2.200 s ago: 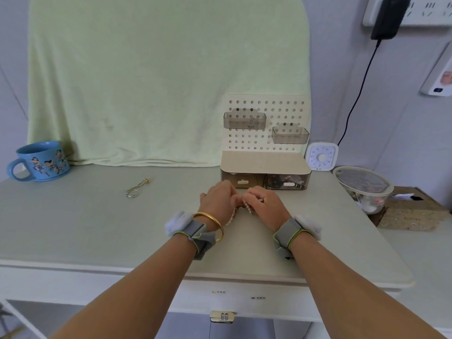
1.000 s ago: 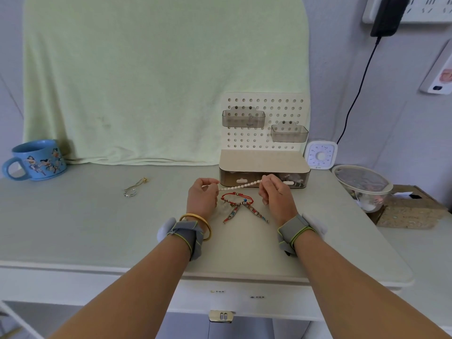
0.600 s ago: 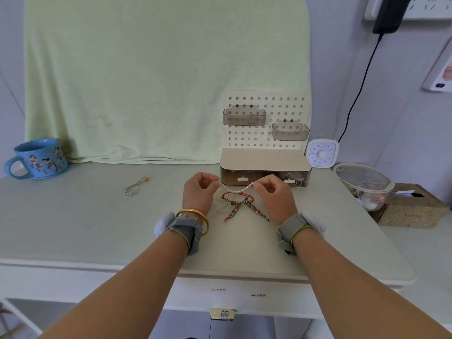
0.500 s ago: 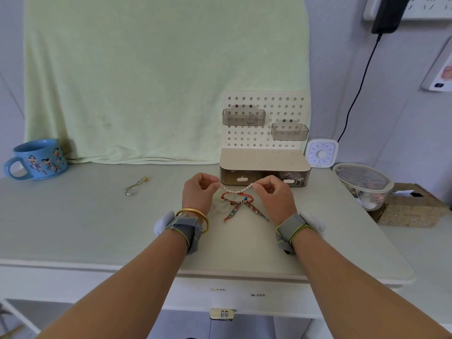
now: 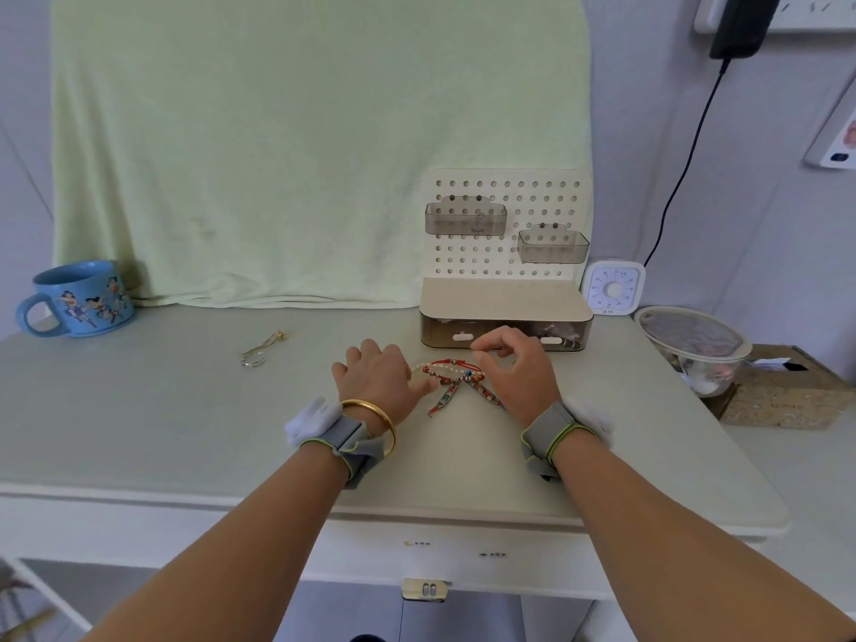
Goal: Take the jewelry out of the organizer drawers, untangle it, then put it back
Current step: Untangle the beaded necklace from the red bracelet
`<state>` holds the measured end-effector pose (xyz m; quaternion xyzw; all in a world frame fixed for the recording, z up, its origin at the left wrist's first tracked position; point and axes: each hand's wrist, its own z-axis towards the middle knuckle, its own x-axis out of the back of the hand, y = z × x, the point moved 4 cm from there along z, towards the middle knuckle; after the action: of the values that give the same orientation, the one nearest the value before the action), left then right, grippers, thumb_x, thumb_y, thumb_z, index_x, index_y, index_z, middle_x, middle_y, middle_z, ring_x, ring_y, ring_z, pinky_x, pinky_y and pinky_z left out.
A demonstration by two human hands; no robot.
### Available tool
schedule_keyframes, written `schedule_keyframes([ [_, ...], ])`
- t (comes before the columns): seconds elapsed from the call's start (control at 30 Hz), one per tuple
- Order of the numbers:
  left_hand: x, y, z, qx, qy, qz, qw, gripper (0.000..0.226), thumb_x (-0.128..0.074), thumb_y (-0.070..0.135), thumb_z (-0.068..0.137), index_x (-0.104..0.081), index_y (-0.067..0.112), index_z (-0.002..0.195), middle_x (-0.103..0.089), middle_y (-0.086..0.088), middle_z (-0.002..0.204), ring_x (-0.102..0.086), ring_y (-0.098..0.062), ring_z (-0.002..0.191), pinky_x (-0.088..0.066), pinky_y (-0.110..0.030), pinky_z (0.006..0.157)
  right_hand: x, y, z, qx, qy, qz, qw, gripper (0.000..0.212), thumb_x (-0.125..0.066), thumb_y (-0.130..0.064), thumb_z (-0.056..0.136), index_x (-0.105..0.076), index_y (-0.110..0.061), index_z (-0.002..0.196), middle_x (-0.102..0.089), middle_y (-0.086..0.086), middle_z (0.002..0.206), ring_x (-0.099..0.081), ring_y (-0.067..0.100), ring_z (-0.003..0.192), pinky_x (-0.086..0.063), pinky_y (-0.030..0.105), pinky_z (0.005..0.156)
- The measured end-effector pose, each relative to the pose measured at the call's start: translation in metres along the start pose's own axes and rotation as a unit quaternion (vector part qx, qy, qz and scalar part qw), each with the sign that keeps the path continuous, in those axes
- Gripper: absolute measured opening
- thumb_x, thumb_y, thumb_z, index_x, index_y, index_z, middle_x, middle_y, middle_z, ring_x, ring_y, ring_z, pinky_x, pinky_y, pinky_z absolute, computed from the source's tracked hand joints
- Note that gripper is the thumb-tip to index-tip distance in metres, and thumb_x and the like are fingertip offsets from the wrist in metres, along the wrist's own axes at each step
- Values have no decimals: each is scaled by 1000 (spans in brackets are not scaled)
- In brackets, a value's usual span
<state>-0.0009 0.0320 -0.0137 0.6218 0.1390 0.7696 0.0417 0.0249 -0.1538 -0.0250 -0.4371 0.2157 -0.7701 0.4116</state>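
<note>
A short pearl strand [image 5: 443, 366] lies on the table across a red cord bracelet [image 5: 456, 363] with patterned ribbon tails [image 5: 442, 400]. My left hand [image 5: 377, 379] rests flat beside the strand's left end, fingers relaxed, thumb close to the beads. My right hand [image 5: 516, 370] hovers at the strand's right end; thumb and forefinger are curved and slightly apart, holding nothing I can see. Just behind stands the beige pegboard organizer [image 5: 505, 296]; its two smoky drawers [image 5: 463, 336] are shut, and the right one holds dark jewelry. A thin gold and silver piece [image 5: 259, 352] lies to the left.
A blue cartoon mug [image 5: 81, 298] stands at the far left in front of a pale green towel [image 5: 301, 145]. A white timer [image 5: 612, 287], a covered bowl [image 5: 690, 338] and a wooden tissue box [image 5: 787, 391] sit on the right. A black cable [image 5: 681, 178] hangs down the wall.
Both hands held the pearl strand stretched in the air above the red bracelet. Now the strand lies on the table over the bracelet, my left hand has flattened, and my right fingers have parted.
</note>
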Motion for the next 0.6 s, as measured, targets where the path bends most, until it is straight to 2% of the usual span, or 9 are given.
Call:
schedule_keyframes([
  [0.1,-4,-1,-4,-11,-40,59,997,35,-53,48,89,-63,21,109,-48,-6,120,-42,-28,116,-32,-41,97,-3,-4,-2,18,-50,21,998,19,-63,-16,86,-62,-34,92,-66,-21,88,-54,15,92,-31,-1,77],
  [0.17,-2,3,-5,-39,-24,38,998,28,-51,41,92,-64,22,108,-48,-4,119,-41,-26,116,-31,-40,96,-5,-6,-2,37,-75,49,995,20,-61,-16,86,-61,-32,97,-72,-18,92,-59,14,97,-38,12,87],
  [0.23,1,8,-5,-75,8,-42,996,21,-50,39,94,-62,25,104,-50,1,114,-42,-22,113,-29,-37,94,-3,-10,-2,51,-89,69,992,19,-63,-19,85,-63,-22,104,-74,-14,96,-62,8,99,-44,23,88],
  [0.33,5,18,-6,-136,13,-195,971,7,-51,33,95,-57,29,92,-60,10,96,-53,-14,100,-28,-34,92,-2,-13,-4,51,-119,91,987,26,-70,-19,85,-63,-18,111,-74,-12,100,-63,-4,95,-44,15,88],
  [0.37,5,20,-4,-151,2,-239,959,6,-52,30,94,-55,29,89,-62,12,88,-57,-13,94,-31,-35,92,-3,-15,-5,47,-130,93,986,28,-71,-19,84,-64,-18,112,-74,-11,100,-64,-5,94,-44,12,87],
  [0.43,4,21,0,-168,-17,-325,930,6,-55,23,92,-57,25,87,-63,11,79,-60,-12,79,-43,-33,87,-6,-13,-4,36,-141,94,985,29,-73,-24,81,-68,-17,109,-75,-7,96,-68,-2,92,-48,16,88],
  [0.53,4,22,7,-146,-38,-429,890,7,-55,13,94,-61,13,93,-62,2,74,-55,-6,61,-48,-18,67,-5,-9,-2,25,-135,118,983,13,-69,-13,85,-72,-6,95,-75,2,81,-68,0,74,-51,16,78],
  [0.6,2,19,10,-102,-43,-491,864,9,-55,14,95,-62,10,99,-62,1,71,-51,-6,55,-46,-14,60,-2,-8,-2,8,-115,142,983,12,-65,-9,89,-71,0,94,-74,8,78,-66,1,69,-50,11,73],
])
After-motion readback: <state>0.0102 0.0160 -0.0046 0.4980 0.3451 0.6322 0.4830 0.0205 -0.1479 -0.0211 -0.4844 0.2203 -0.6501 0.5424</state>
